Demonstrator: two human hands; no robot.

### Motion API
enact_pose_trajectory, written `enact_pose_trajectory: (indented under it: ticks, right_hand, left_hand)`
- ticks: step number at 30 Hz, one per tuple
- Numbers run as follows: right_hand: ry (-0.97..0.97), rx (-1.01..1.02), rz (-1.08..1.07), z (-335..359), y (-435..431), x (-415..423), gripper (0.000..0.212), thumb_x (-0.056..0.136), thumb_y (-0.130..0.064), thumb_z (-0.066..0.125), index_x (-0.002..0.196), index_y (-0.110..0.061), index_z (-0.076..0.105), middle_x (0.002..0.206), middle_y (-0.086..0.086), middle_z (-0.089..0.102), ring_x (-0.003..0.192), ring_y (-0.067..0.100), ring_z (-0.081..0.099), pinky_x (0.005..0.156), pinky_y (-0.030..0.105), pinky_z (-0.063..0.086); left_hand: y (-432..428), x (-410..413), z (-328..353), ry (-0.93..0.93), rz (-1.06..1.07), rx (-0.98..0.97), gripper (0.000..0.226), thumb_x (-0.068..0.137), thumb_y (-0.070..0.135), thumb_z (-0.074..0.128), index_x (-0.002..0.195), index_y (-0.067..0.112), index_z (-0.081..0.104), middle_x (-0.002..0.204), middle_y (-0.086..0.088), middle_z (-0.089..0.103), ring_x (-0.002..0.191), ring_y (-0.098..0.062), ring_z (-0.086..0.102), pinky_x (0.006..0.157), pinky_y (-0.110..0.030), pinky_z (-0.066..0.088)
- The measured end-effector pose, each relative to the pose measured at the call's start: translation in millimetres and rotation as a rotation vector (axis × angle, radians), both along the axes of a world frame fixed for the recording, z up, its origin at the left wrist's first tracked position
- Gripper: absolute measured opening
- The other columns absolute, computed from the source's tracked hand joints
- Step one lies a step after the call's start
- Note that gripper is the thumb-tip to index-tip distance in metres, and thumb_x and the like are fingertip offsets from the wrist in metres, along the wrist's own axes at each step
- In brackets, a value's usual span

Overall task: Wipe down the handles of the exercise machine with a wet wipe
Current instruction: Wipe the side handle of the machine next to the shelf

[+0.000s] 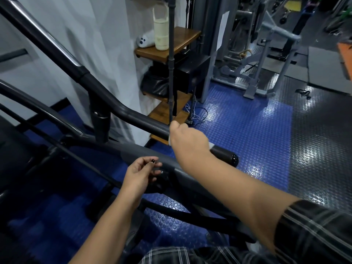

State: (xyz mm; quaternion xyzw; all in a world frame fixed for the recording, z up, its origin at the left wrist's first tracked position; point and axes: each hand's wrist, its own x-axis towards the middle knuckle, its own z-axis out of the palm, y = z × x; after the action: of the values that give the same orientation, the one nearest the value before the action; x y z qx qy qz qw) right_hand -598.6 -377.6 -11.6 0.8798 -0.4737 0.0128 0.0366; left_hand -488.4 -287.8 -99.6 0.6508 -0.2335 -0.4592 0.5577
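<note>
- Handle (144, 121) of the exercise machine: a dark, round bar that slopes down from upper left to lower right and ends in a glossy black cap (231, 159).
- Right grip (187, 141) is wrapped over the handle close to its lower end, just short of the cap, fingers curled round the bar.
- Wet wipe (211, 144) lies between this grip and the handle; only thin white edges show on either side of the knuckles and wrist.
- Left grip (142, 174) hovers lower and to the left, apart from the handle, fingers loosely curled and holding nothing, in front of a grey frame tube (133, 152).
- Behind, a wooden shelf (182, 42) carries a pale bottle (161, 35).
- Blue studded floor mat (247, 121) lies beneath.
</note>
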Motion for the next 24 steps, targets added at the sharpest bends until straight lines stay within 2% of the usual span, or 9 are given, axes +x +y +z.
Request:
enact_pose_trajectory:
  ticks: [4, 7, 9, 12, 15, 18, 19, 22, 24]
  right_hand:
    - [0.009, -0.143, 0.131, -8.9, 0.5, -5.3, 0.035, 0.095, -0.012, 0.045, 0.128, -0.003, 0.035, 0.112, 0.011, 0.052, 0.088, 0.026, 0.061, 0.056, 0.033, 0.037]
    - [-0.025, -0.045, 0.144, -6.0, -7.2, -23.3, 0.035, 0.094, -0.023, 0.055, 0.121, -0.008, 0.038, 0.1, 0.007, 0.053, 0.081, 0.028, 0.062, 0.055, 0.035, 0.039]
    - [-0.076, 0.12, 0.097, -1.6, -12.5, -35.1, 0.033, 0.091, -0.026, 0.059, 0.113, -0.011, 0.04, 0.089, 0.004, 0.051, 0.077, 0.03, 0.057, 0.058, 0.035, 0.037]
    - [-0.097, 0.382, 0.075, 5.8, -26.7, -53.4, 0.031, 0.082, -0.021, 0.063, 0.108, -0.013, 0.047, 0.086, 0.001, 0.053, 0.077, 0.024, 0.055, 0.056, 0.031, 0.038]
    - [-0.193, 0.865, -0.01, 16.8, -44.8, -73.8, 0.027, 0.077, -0.02, 0.07, 0.1, -0.013, 0.058, 0.087, 0.003, 0.065, 0.075, 0.02, 0.065, 0.058, 0.029, 0.051]
    - [-0.306, 1.232, -0.148, 18.1, -50.4, -89.1, 0.017, 0.082, -0.017, 0.069, 0.092, -0.008, 0.059, 0.072, 0.006, 0.07, 0.059, 0.02, 0.067, 0.051, 0.025, 0.051]
    - [-0.321, 1.225, -0.182, 16.8, -48.4, -91.5, 0.019, 0.082, -0.023, 0.07, 0.09, -0.01, 0.06, 0.07, 0.005, 0.07, 0.058, 0.02, 0.066, 0.052, 0.025, 0.051]
    - [-0.305, 0.892, -0.19, 10.9, -36.0, -93.3, 0.038, 0.076, -0.055, 0.07, 0.079, -0.018, 0.062, 0.07, 0.0, 0.068, 0.061, 0.016, 0.063, 0.061, 0.029, 0.048]
    - [-0.252, 0.648, -0.16, 8.5, -20.8, -94.5, 0.056, 0.078, -0.075, 0.054, 0.08, -0.02, 0.06, 0.074, -0.002, 0.065, 0.065, 0.015, 0.06, 0.062, 0.033, 0.047]
  left_hand:
    - [3.4, -2.7, 2.1, -0.008, 0.007, 0.002, 0.019, 0.1, 0.008, 0.048, 0.103, 0.013, 0.066, 0.089, 0.0, 0.074, 0.068, -0.005, 0.066, 0.067, -0.025, 0.049]
    - [6.3, -1.4, 0.7, -0.009, 0.015, 0.006, 0.019, 0.1, 0.009, 0.048, 0.104, 0.012, 0.066, 0.091, -0.002, 0.073, 0.07, -0.007, 0.066, 0.067, -0.025, 0.049]
    - [7.2, -0.3, 0.2, -0.007, 0.017, 0.013, 0.019, 0.1, 0.009, 0.049, 0.105, 0.013, 0.067, 0.092, -0.002, 0.074, 0.073, -0.009, 0.066, 0.067, -0.024, 0.049]
    - [6.4, 1.4, 2.6, -0.006, 0.028, 0.019, 0.018, 0.1, 0.01, 0.05, 0.105, 0.013, 0.067, 0.091, -0.001, 0.074, 0.074, -0.011, 0.065, 0.067, -0.024, 0.049]
    - [5.8, 3.7, 4.8, -0.008, 0.034, 0.018, 0.019, 0.1, 0.009, 0.05, 0.106, 0.011, 0.067, 0.09, 0.0, 0.074, 0.075, -0.012, 0.065, 0.068, -0.026, 0.049]
    - [6.8, 7.8, 3.2, -0.008, 0.043, 0.023, 0.019, 0.1, 0.01, 0.05, 0.109, 0.009, 0.066, 0.093, -0.003, 0.074, 0.077, -0.014, 0.065, 0.071, -0.028, 0.049]
    - [7.1, 9.1, 2.0, -0.011, 0.046, 0.031, 0.019, 0.1, 0.01, 0.05, 0.109, 0.008, 0.066, 0.094, -0.004, 0.074, 0.078, -0.014, 0.065, 0.072, -0.029, 0.05]
    - [5.3, 11.1, -1.4, -0.007, 0.055, 0.046, 0.019, 0.099, 0.011, 0.051, 0.11, 0.008, 0.066, 0.095, -0.004, 0.074, 0.079, -0.015, 0.065, 0.073, -0.029, 0.05]
    - [2.7, 10.4, -2.7, -0.007, 0.045, 0.049, 0.019, 0.1, 0.011, 0.051, 0.11, 0.008, 0.066, 0.094, -0.003, 0.074, 0.078, -0.015, 0.065, 0.072, -0.028, 0.05]
